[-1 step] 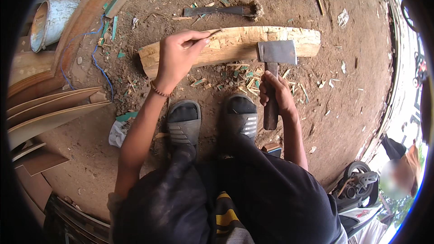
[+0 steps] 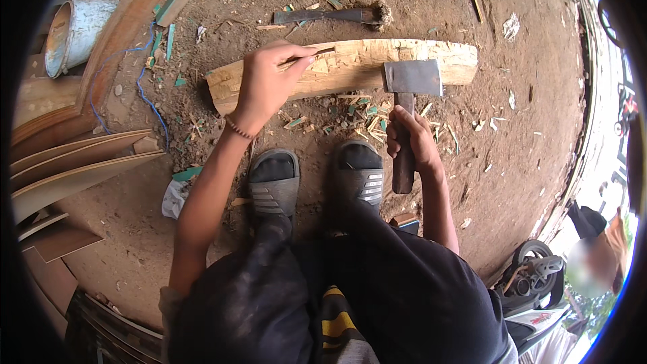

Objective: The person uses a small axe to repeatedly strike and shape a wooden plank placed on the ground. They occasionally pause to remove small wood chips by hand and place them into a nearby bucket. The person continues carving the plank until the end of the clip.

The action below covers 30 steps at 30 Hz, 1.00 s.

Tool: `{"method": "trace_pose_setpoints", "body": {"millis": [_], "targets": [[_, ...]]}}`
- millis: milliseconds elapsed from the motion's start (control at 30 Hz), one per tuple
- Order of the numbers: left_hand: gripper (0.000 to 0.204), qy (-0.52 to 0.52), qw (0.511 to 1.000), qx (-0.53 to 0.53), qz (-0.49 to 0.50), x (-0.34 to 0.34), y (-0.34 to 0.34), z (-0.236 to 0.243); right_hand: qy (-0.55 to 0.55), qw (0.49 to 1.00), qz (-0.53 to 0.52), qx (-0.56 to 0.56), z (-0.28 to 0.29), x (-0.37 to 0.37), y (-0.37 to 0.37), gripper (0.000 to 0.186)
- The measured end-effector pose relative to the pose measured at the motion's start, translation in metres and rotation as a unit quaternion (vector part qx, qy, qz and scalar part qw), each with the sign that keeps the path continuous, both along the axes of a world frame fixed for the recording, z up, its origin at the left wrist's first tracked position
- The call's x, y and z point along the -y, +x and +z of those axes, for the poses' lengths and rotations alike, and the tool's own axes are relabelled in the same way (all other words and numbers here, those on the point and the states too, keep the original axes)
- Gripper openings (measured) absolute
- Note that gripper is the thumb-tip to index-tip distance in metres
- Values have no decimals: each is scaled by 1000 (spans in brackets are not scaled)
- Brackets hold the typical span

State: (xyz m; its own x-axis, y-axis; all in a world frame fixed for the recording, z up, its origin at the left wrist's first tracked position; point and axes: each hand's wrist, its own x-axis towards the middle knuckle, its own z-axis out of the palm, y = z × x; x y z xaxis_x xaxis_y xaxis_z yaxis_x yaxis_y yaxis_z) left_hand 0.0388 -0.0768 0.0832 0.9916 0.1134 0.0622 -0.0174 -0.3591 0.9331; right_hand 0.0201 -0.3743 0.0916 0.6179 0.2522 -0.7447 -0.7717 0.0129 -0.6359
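Across the dirt in front of my feet lies a curved piece of pale wood (image 2: 377, 54), its upper face rough with cut marks. My left hand (image 2: 268, 81) is over its left part, fingers pinched on a thin dark stick (image 2: 324, 50) that points right along the wood; its exact kind is unclear. My right hand (image 2: 416, 138) is wrapped round the dark handle of a hatchet (image 2: 412, 77). The hatchet's broad metal head is uppermost and overlaps the near edge of the wood in view; whether they touch I cannot tell.
Beyond the wood lies a dark chisel-like tool (image 2: 327, 17) with a frayed end. Chips (image 2: 371, 118) litter the dirt. At left are a bucket (image 2: 81, 34), blue cord (image 2: 143, 87) and stacked boards (image 2: 81, 155). A motorbike (image 2: 532, 283) and a person (image 2: 596, 259) are at lower right.
My left hand has shifted slightly, and the thin stick now lies flatter, its tip a little farther right. My right hand and the hatchet look unmoved.
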Motion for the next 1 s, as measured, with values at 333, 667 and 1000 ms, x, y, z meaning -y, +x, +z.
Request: {"method": "trace_pose_setpoints", "body": {"millis": [333, 667, 1000], "targets": [[5, 228, 963, 124, -78, 7, 43, -51, 0, 1000, 0, -6, 4, -4, 7, 30], [14, 196, 967, 147, -64, -5, 31, -57, -1, 1000, 0, -10, 3, -3, 8, 29], [8, 237, 964, 106, -59, -20, 26, -49, 0, 1000, -6, -8, -1, -2, 6, 29]]}}
